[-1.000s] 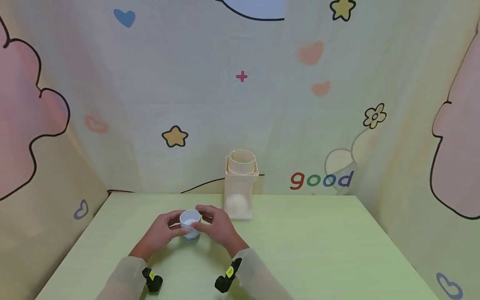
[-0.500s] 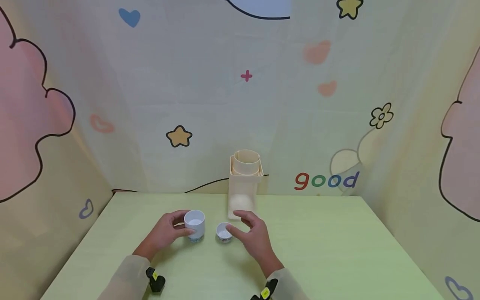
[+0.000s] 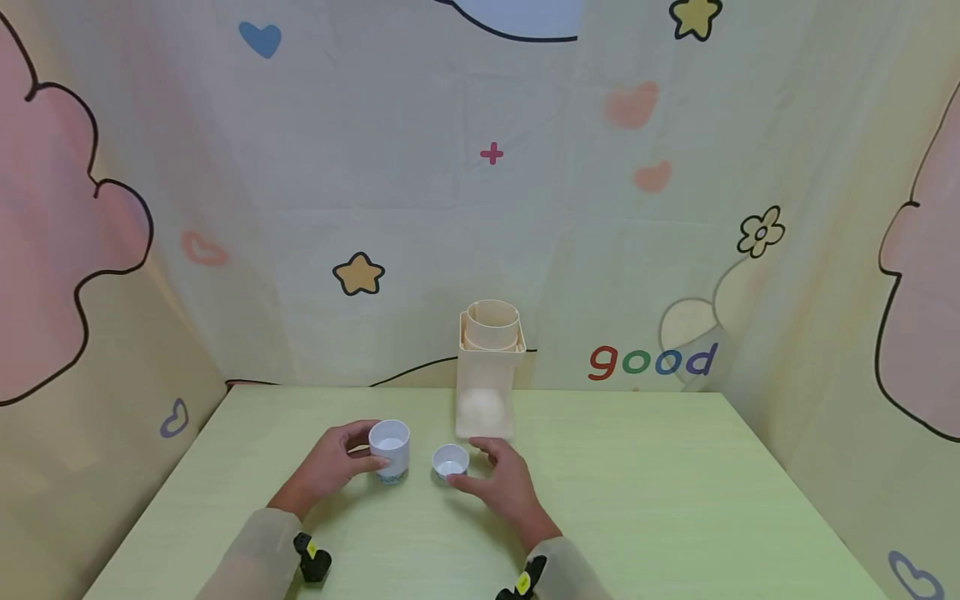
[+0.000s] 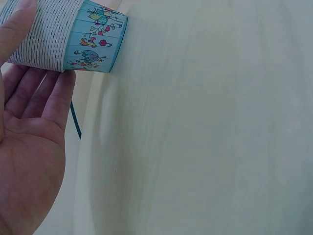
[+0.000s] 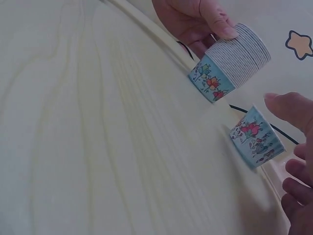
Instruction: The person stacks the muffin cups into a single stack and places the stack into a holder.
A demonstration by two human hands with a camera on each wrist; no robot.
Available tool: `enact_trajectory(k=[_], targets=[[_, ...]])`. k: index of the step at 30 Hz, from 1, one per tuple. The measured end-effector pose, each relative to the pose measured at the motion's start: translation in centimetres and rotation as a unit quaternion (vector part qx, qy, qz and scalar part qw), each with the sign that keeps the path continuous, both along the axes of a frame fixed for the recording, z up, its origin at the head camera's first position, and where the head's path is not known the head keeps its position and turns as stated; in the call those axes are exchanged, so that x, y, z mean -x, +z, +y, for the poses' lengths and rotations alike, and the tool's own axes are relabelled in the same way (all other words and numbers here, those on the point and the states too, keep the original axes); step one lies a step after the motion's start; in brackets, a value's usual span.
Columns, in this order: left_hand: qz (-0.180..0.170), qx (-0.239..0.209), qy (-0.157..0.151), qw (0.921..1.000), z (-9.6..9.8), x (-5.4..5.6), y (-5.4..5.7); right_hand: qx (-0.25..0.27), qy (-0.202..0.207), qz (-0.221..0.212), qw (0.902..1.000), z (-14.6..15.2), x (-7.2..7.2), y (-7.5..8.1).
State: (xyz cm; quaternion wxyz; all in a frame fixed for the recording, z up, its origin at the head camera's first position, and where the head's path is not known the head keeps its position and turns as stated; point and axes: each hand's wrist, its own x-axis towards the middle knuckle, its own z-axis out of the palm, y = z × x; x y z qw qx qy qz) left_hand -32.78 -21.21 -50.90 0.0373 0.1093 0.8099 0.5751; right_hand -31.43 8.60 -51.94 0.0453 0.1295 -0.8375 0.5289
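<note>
My left hand (image 3: 341, 461) holds an upright stack of paper cups (image 3: 390, 450) around its side, thumb in front and fingers behind. The left wrist view shows many nested white rims above a blue patterned bottom cup. To the right, a single blue paper cup (image 5: 256, 139) with a flower print stands upright on the table, apart from the stack. Around its right side is my right hand (image 3: 512, 492), thumb and fingers spread. The right wrist view shows a gap between this thumb and the cup's rim.
A cream-coloured holder (image 3: 486, 392) with a round tube (image 3: 492, 327) at its top stands behind the cups, near the table's back edge. The pale green table (image 3: 645, 492) meets a printed cloth backdrop (image 3: 420, 167) on three sides.
Both hands were on the stack one second ago. My right hand has since moved right, away from it, and the single cup now stands there; the thumb has shifted lower beside that cup.
</note>
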Motion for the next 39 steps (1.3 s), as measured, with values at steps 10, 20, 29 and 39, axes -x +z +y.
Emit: enact_trajectory(k=[10, 20, 29, 39], targets=[[-0.004, -0.01, -0.005, 0.9999, 0.2, 0.2, -0.3, -0.035, -0.012, 0.021, 0.9991, -1.1, 0.9, -0.9], [0.003, -0.004, 0.0, 1.0, 0.2, 0.0, -0.3, -0.037, -0.01, 0.01, 0.9992, -1.7, 0.8, -0.9], [0.002, -0.007, 0.002, 1.0, -0.1, 0.0, -0.3, -0.046, -0.01, 0.017, 0.9988, -1.9, 0.8, -0.7], [0.0, -0.004, 0.002, 1.0, 0.0, -0.1, -0.1, -0.043, -0.007, 0.015, 0.9989, -1.7, 0.9, -0.8]])
